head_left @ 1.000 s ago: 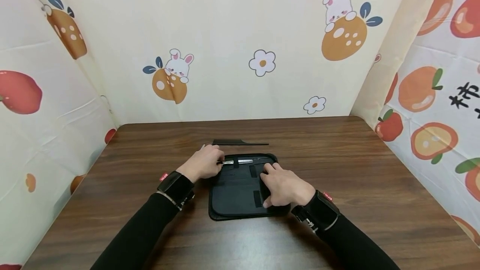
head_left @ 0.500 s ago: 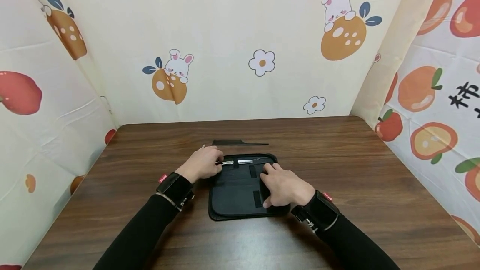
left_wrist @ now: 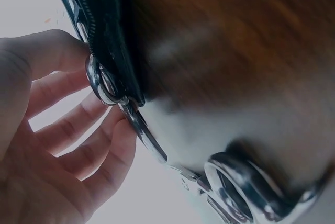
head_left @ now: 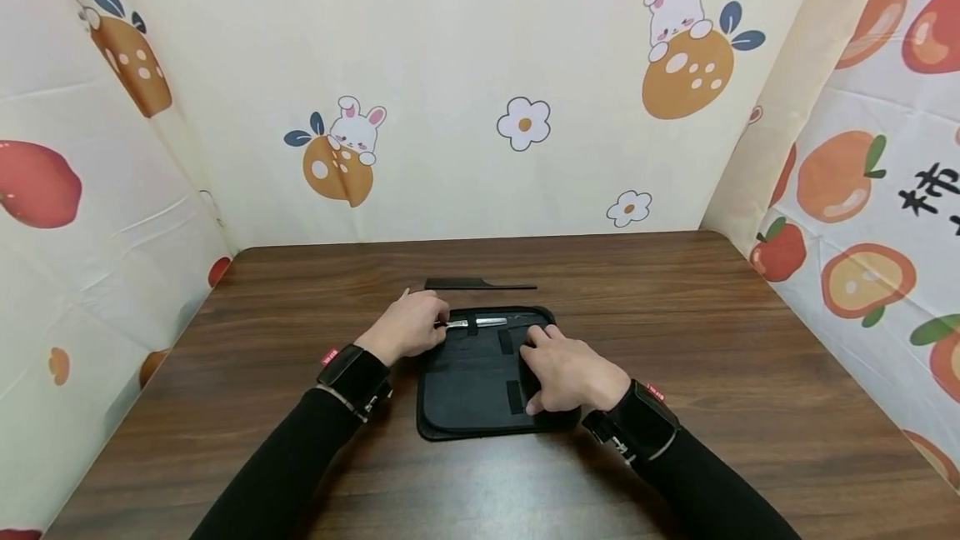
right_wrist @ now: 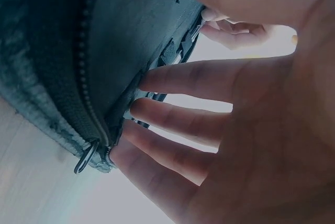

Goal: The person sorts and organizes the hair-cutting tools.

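Observation:
A black zip case [head_left: 472, 394] lies unfolded on the wooden table. Along its far edge, silver scissors [head_left: 491, 322] pass under a black elastic strap. My left hand [head_left: 408, 327] pinches the scissors' handle at the case's far left corner. In the left wrist view, its thumb and fingers meet at a shiny finger ring [left_wrist: 97, 82] beside the case's zip edge. My right hand [head_left: 572, 373] rests on the right part of the case, thumb apart from the fingers. Seen from the right wrist, fairly straight fingers [right_wrist: 183, 82] touch the inside of the case, and a zip pull [right_wrist: 86, 157] hangs at its corner.
A black tail comb [head_left: 461, 283] lies on the table [head_left: 637, 298] just beyond the case. The left wrist view shows another metal ring handle [left_wrist: 246, 174] on the tabletop. Printed fabric [head_left: 450, 173] encloses the back and both sides.
My left hand and the scissors have shifted very slightly to the right. The right hand and the case look unmoved.

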Demonstrator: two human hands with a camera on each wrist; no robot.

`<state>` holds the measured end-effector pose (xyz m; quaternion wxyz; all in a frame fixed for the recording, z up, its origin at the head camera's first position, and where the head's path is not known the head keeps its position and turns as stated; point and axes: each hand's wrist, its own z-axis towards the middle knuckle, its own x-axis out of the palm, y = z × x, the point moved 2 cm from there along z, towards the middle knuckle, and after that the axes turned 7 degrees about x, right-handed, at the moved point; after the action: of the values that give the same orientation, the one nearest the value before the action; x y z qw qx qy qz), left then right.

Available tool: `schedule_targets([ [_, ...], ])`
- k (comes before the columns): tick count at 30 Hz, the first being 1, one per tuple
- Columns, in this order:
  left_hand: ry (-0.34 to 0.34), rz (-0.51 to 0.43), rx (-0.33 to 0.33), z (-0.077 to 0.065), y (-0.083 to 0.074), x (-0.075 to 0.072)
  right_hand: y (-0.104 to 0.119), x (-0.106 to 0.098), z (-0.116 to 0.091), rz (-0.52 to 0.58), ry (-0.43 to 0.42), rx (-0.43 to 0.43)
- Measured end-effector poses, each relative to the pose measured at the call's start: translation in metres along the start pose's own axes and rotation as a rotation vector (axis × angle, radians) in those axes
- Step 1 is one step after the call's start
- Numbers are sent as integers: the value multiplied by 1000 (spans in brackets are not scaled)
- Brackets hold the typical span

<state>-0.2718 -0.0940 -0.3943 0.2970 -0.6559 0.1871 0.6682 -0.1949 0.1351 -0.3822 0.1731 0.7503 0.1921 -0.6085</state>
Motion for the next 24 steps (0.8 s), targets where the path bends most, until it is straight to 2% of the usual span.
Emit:
schedule_targets([
  [10, -32, 20, 13, 1, -2, 2, 1, 0, 1, -29, 3, 0],
  [24, -23, 42, 4, 4, -5, 4, 1, 0, 1, -20, 10, -1],
])
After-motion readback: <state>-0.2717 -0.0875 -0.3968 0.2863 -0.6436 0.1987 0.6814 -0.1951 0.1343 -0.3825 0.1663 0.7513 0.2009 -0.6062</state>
